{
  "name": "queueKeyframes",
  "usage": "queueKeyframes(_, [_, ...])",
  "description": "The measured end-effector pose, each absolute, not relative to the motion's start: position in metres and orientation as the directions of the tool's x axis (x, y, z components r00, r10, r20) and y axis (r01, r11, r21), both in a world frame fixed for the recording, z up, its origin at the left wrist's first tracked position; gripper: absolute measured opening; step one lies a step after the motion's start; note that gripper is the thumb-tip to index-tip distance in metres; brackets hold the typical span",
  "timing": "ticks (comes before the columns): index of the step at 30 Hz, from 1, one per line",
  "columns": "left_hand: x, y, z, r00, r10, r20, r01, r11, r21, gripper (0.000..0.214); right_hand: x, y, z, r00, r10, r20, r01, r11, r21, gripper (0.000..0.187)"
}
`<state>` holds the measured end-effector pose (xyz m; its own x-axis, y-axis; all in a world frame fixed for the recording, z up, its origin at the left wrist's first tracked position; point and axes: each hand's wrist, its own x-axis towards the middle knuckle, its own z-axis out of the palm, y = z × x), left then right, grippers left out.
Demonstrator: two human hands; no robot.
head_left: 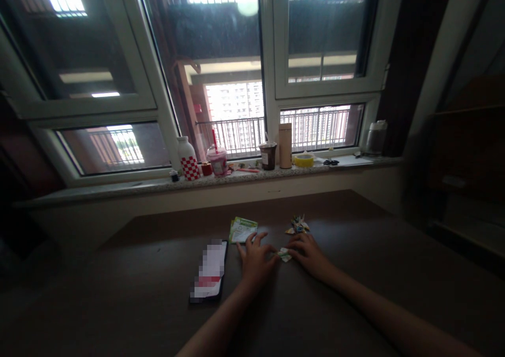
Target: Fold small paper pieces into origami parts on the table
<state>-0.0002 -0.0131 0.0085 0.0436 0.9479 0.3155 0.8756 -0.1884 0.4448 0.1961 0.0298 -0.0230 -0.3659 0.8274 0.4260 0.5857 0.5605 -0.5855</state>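
A small folded piece of green-and-white paper (284, 255) is between my two hands, low over the brown table. My left hand (255, 258) pinches its left edge with thumb and forefinger, the other fingers spread out. On the opposite edge, the fingertips of my right hand (310, 254) close on the paper. Beyond my left fingers lie flat green-and-white paper sheets (243, 231), partly overlapped by the fingertips. Just past my right hand is a small heap of colourful folded paper pieces (299, 225).
A phone (213, 270) with a lit screen lies left of my left hand on the table (130, 283). Along the windowsill stand a checkered white bottle (188, 159), a pink drink cup (217, 161), a dark drink cup (268, 156), a tan flask (285, 146), yellow tape (303, 160) and scissors (331, 162).
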Motion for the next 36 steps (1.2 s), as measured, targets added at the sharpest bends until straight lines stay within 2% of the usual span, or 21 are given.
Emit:
queueKeyframes(8, [0.0010, -0.0142, 0.0100, 0.030, 0.919, 0.393, 0.843, -0.235, 0.484, 0.007, 0.1962, 0.0309, -0.0217, -0.321, 0.796, 0.514, 0.508, 0.603, -0.615, 0.014])
queueKeyframes(14, [-0.0005, -0.0123, 0.0080, 0.005, 0.921, 0.390, 0.836, -0.219, 0.504, 0.019, 0.1967, 0.0284, -0.0181, -0.288, 0.762, 0.580, 0.523, 0.632, -0.571, 0.005])
queueKeyframes(21, [0.0000, -0.0117, 0.0064, 0.023, 0.948, 0.318, 0.868, -0.177, 0.464, 0.015, 0.1963, 0.0267, -0.0168, -0.389, 0.718, 0.577, 0.502, 0.690, -0.521, 0.009])
queueKeyframes(29, [0.0006, -0.0120, 0.0066, 0.040, 0.964, 0.262, 0.894, -0.152, 0.423, 0.011, 0.1933, 0.0255, -0.0210, -0.375, 0.764, 0.525, 0.583, 0.635, -0.507, 0.016])
queueKeyframes(36, [0.0022, -0.0106, 0.0020, 0.069, 0.956, 0.284, 0.909, -0.177, 0.377, 0.009, 0.1931, 0.0235, -0.0191, -0.408, 0.751, 0.519, 0.596, 0.650, -0.472, 0.013])
